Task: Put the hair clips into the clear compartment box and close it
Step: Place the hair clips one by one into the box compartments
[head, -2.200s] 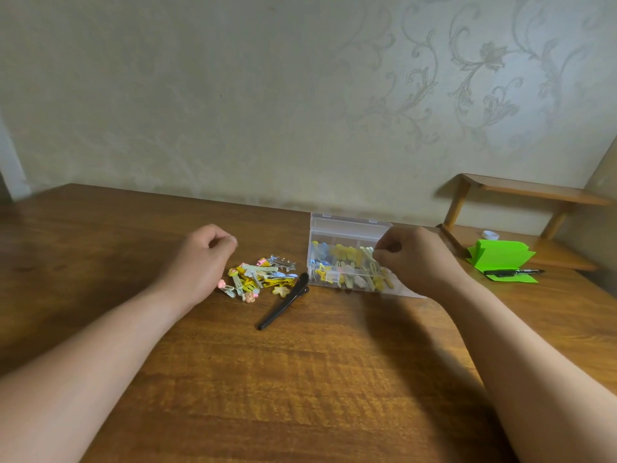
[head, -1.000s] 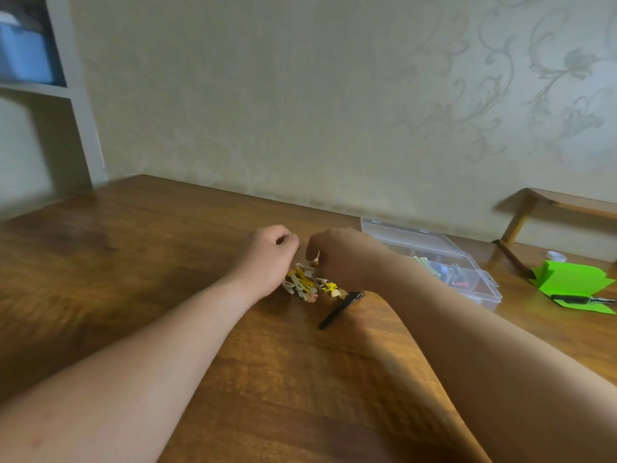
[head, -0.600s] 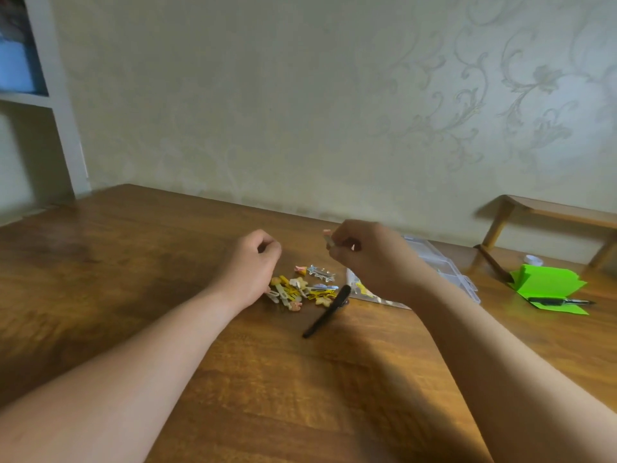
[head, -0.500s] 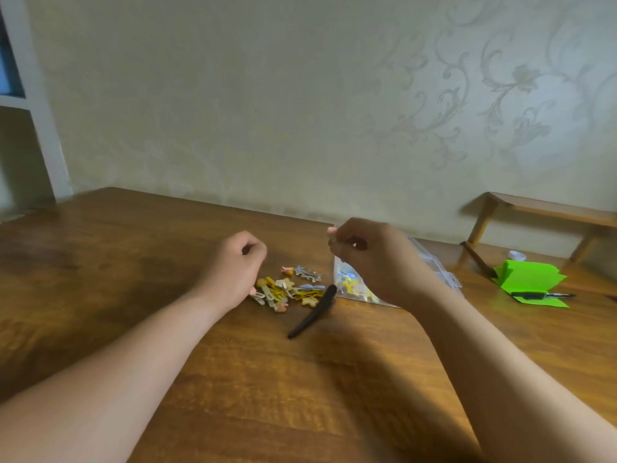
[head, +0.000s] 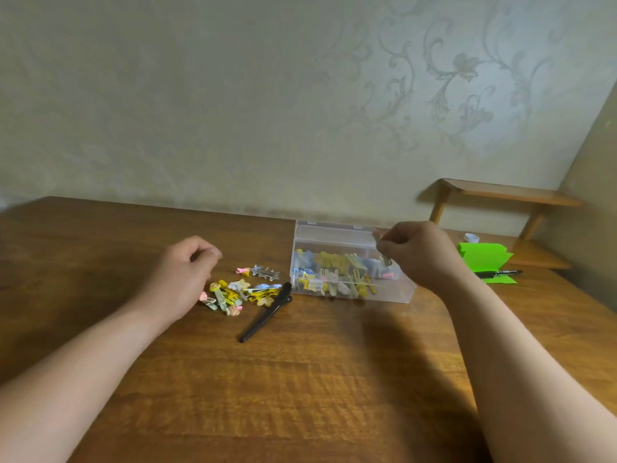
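Note:
The clear compartment box (head: 399, 294) stands open on the wooden table, lid raised at the back, with several yellow and pastel hair clips inside. My right hand (head: 417, 253) hovers over the box's right end and pinches a small pale hair clip (head: 384, 253). A pile of small coloured hair clips (head: 240, 290) lies left of the box, with a long black clip (head: 267, 312) beside it. My left hand (head: 182, 279) rests by the pile's left edge, fingers loosely curled and holding nothing.
A green folded paper (head: 484, 259) with a black pen (head: 497, 273) on it lies at the right. Behind it stand a small wooden shelf (head: 507, 195) and a white cap (head: 471, 237). The wall runs along the table's far edge.
My right hand took a clip from the pile and carried it right, over the open box. The left hand stayed beside the pile. The camera view swung right.

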A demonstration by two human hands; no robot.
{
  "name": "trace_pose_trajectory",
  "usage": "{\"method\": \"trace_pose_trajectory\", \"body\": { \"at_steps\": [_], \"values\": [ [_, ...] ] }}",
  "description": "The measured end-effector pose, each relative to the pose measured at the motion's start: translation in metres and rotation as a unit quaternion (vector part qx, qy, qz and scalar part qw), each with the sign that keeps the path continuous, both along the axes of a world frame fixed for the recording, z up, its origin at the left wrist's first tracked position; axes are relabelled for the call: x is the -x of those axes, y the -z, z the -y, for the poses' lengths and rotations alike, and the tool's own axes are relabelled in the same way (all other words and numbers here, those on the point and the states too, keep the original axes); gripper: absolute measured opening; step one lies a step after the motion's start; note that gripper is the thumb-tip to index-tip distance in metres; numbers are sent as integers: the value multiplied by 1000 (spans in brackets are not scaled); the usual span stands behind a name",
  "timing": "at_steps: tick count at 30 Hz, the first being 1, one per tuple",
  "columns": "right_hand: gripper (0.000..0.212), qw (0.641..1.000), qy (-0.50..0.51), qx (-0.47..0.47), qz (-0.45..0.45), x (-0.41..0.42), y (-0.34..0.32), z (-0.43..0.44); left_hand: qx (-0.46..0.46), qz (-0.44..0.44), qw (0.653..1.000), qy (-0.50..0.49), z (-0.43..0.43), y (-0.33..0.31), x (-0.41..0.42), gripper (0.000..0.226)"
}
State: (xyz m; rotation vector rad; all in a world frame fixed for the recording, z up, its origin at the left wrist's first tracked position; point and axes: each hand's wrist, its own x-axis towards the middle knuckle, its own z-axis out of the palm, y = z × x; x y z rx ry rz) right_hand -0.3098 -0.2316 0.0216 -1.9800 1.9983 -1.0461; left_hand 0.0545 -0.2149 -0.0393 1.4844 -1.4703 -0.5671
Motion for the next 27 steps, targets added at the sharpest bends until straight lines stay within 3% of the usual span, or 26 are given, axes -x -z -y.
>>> {"method": "trace_pose_trajectory", "body": {
  "at_steps": [6,11,27],
  "values": [
    [8,996,-7,-54,-66,-2,4,0,2,-1,1000,-2,0,0,-1,19],
    [15,992,-10,-69,-108,-14,8,-1,1,-5,1000,-1,-1,-1,0,18],
    [16,978,42,-113,-169,-24,9,-2,-1,-13,1000,6,1,1,-1,17]
  ]
}}
